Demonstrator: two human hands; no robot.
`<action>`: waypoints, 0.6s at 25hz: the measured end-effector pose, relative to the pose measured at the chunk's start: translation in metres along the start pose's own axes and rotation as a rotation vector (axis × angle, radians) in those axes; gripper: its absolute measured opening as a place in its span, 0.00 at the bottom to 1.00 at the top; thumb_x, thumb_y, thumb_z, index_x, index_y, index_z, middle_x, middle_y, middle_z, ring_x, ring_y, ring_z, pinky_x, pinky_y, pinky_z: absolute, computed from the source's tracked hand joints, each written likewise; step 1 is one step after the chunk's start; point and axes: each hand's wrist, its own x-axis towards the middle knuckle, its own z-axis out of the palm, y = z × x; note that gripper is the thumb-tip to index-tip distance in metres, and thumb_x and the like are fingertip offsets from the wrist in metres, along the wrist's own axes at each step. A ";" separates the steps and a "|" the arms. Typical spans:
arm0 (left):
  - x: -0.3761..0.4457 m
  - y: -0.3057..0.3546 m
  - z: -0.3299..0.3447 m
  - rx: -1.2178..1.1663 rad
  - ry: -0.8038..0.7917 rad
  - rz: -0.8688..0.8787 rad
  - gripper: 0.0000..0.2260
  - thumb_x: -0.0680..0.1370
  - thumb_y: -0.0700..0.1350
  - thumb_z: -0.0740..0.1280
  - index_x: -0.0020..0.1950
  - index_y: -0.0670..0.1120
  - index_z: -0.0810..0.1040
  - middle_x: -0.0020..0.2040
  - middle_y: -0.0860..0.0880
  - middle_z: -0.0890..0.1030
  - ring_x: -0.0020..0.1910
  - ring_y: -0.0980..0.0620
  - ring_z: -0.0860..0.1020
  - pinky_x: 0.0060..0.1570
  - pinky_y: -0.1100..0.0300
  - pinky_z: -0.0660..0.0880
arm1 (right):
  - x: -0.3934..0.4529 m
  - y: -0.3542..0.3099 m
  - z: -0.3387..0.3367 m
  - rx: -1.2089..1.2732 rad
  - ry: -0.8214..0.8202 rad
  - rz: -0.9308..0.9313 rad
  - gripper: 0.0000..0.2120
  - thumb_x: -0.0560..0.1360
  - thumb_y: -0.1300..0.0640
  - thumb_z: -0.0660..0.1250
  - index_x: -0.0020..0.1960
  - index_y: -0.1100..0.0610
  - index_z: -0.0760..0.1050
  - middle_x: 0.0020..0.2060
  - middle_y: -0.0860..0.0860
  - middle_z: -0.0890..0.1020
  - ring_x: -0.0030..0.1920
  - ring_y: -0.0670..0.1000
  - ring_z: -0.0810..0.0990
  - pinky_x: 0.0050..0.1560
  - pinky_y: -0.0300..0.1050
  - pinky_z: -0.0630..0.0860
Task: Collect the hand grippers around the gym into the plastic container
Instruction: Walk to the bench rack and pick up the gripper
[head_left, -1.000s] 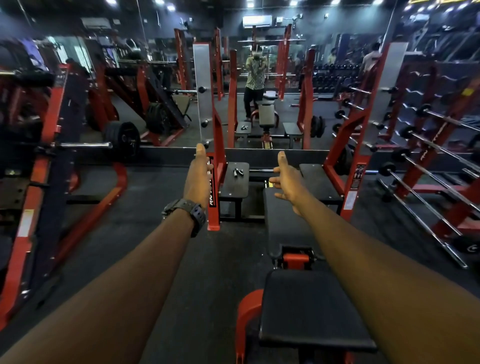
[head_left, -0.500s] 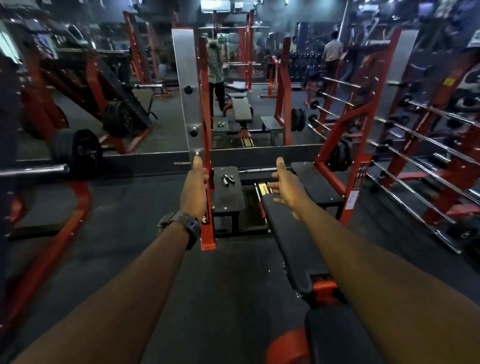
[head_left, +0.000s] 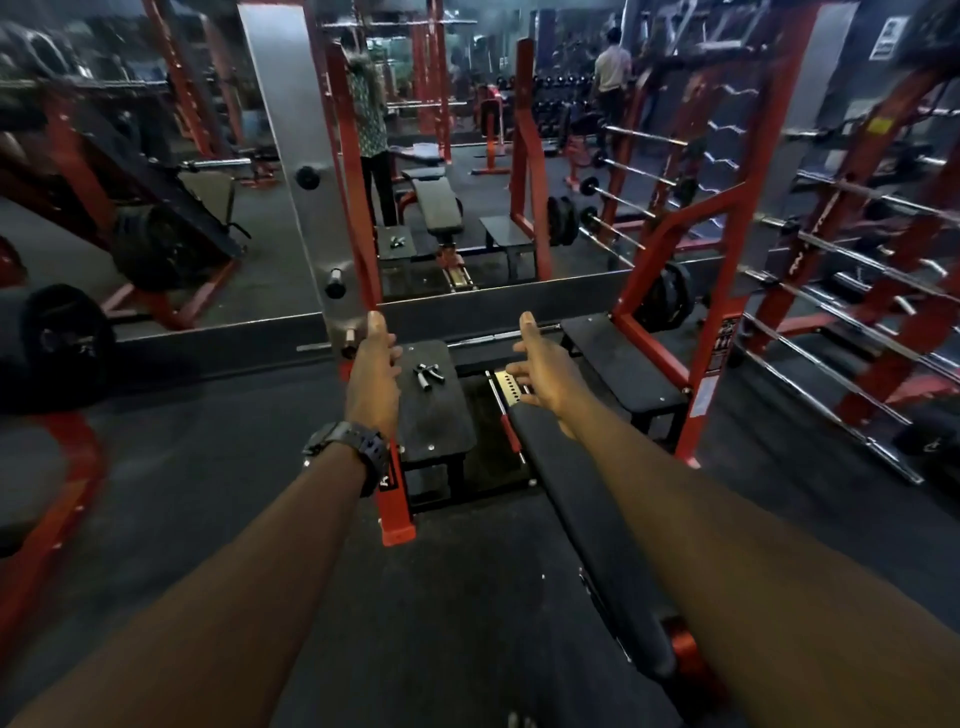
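Both hands reach forward with nothing in them. The left hand (head_left: 375, 371), a dark chunky wristwatch (head_left: 349, 446) on its wrist, is stretched out flat with the fingers together, and the right hand (head_left: 543, 370) is spread loosely, thumb up and fingers apart.

Between the two hands, closer to the left one, a small black-and-grey hand gripper (head_left: 427, 375) with crossed handles lies on the far part of a low black rectangular spotter platform (head_left: 436, 415). Neither hand touches it; whether it is one gripper or two lying together is hard to tell.

Just beside the platform on its left stands a red steel upright of the bench rack (head_left: 390, 499), partly hidden by the left hand and wrist. To the right of the platform runs a long black padded bench (head_left: 582, 499), under the right forearm, with a red adjusting rod (head_left: 506, 423) and a brass-coloured notched plate (head_left: 506, 388) at its head. A matching black platform (head_left: 621, 366) sits on the bench's far side, next to the other red upright (head_left: 660, 332).

Beyond these a large wall mirror (head_left: 260, 244) reflects the rack, the bench and the gripper. On the right, a red rack holding chrome barbells (head_left: 831, 291) fills the edge of the view. The floor is dark rubber matting (head_left: 457, 597).
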 end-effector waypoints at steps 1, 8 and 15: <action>0.027 -0.003 0.011 -0.004 0.002 -0.004 0.32 0.80 0.67 0.49 0.71 0.45 0.70 0.66 0.46 0.74 0.65 0.48 0.72 0.69 0.45 0.67 | 0.026 0.002 0.000 -0.004 -0.010 0.000 0.31 0.78 0.30 0.51 0.62 0.53 0.74 0.54 0.54 0.81 0.56 0.52 0.79 0.59 0.54 0.78; 0.202 -0.022 0.071 -0.011 0.041 -0.092 0.28 0.79 0.67 0.50 0.63 0.48 0.74 0.61 0.48 0.77 0.59 0.49 0.74 0.62 0.49 0.69 | 0.200 -0.001 -0.002 -0.109 -0.049 0.055 0.37 0.73 0.25 0.49 0.63 0.52 0.75 0.52 0.52 0.82 0.58 0.54 0.80 0.65 0.60 0.74; 0.379 -0.073 0.104 -0.019 0.058 -0.179 0.35 0.75 0.71 0.51 0.68 0.45 0.73 0.66 0.45 0.77 0.66 0.44 0.74 0.69 0.43 0.65 | 0.373 0.016 0.046 -0.113 -0.095 0.164 0.40 0.69 0.22 0.49 0.60 0.53 0.75 0.57 0.57 0.83 0.60 0.59 0.80 0.64 0.64 0.75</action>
